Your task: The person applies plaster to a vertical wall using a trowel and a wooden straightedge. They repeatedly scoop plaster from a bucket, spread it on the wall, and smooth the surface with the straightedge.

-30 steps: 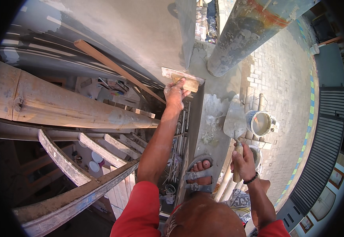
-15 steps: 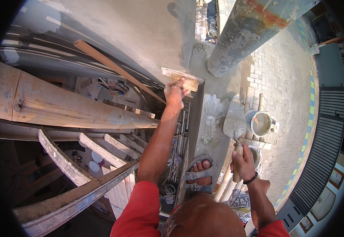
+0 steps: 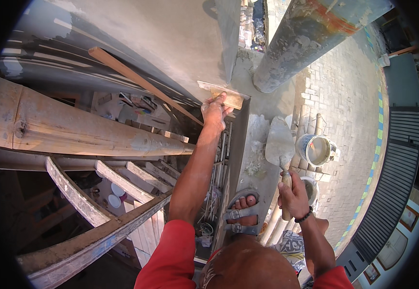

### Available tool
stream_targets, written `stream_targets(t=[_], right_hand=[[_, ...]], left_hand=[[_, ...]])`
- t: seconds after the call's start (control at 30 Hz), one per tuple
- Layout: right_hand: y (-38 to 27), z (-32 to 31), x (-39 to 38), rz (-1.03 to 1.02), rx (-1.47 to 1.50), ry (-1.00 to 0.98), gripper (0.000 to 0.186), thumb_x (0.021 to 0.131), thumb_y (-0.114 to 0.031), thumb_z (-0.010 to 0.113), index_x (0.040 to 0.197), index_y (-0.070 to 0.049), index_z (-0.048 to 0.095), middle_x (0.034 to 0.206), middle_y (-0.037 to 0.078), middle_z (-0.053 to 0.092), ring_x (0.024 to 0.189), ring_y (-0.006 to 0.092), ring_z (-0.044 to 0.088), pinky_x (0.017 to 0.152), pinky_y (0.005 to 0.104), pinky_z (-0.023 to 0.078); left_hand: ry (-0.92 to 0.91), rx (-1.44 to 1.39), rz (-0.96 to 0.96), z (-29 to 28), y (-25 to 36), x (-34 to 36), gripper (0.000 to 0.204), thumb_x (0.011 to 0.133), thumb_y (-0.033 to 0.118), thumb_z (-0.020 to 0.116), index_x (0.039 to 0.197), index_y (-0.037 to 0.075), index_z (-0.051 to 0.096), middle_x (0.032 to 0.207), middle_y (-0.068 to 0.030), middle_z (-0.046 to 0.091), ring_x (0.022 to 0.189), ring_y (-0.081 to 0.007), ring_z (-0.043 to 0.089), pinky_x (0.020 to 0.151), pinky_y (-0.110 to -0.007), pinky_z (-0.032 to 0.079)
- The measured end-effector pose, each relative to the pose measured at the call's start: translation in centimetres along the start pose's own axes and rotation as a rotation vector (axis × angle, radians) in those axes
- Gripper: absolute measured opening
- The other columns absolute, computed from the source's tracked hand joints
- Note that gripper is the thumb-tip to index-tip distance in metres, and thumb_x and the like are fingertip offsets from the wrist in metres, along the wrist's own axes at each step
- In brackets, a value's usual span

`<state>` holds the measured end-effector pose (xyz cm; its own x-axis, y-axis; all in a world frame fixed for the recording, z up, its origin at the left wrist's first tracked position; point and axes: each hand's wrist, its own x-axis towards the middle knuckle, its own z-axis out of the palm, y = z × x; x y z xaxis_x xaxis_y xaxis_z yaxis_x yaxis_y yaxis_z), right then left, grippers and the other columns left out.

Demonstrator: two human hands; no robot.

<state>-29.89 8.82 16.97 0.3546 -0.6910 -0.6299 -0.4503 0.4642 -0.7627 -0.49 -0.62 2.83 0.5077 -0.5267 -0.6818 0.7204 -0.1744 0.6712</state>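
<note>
My left hand [image 3: 214, 113] is closed on a wide flat scraper with a wooden grip [image 3: 232, 100]. Its pale blade lies along the bottom of the grey plastered wall [image 3: 185, 43], where the wall meets the concrete ledge [image 3: 257, 144]. In my right hand [image 3: 294, 196] is a pointed trowel [image 3: 279, 143], held by its wooden handle. The mortar-smeared trowel blade points away from me, over the ledge. To the right of that blade, a bucket [image 3: 315, 150] holds grey wet material.
My sandalled foot [image 3: 243, 216] stands on the narrow ledge. A thick grey pipe [image 3: 291, 48] rises at the far right. On the left are a bamboo pole [image 3: 84, 125], a wooden stick [image 3: 142, 84] and a slatted frame [image 3: 94, 236] above a deep drop. Paving [image 3: 349, 125] lies lower, right.
The trowel in my right hand has shifted a little to the left over the ledge. My left hand and the scraper have barely moved along the wall's foot.
</note>
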Motion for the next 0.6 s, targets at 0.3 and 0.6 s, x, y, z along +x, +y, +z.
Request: stream_targets(t=[0.3, 0.6], right_hand=[[-6.3, -0.2, 5.2, -0.062, -0.417, -0.19, 0.042, 0.087, -0.023, 0.054, 0.114, 0.007, 0.042, 0.063, 0.021, 0.058, 0.049, 0.026, 0.059, 0.052, 0.0374, 0.047], [-9.1, -0.1, 9.7, -0.12, -0.519, -0.23, 0.039, 0.088, -0.022, 0.052, 0.112, 0.009, 0.044, 0.063, 0.02, 0.058, 0.05, 0.0261, 0.06, 0.056, 0.0389, 0.047]], left_hand=[[-0.023, -0.008, 0.0, -0.3, 0.1, 0.2, 0.041, 0.081, 0.012, 0.07, 0.11, 0.002, 0.043, 0.097, -0.0103, 0.058, 0.083, -0.0221, 0.061, 0.069, -0.037, 0.054], [-0.017, -0.032, 0.013, 0.1, -0.1, 0.1, 0.041, 0.082, 0.012, 0.07, 0.111, 0.001, 0.042, 0.096, -0.0097, 0.059, 0.076, -0.0208, 0.06, 0.067, -0.036, 0.054]])
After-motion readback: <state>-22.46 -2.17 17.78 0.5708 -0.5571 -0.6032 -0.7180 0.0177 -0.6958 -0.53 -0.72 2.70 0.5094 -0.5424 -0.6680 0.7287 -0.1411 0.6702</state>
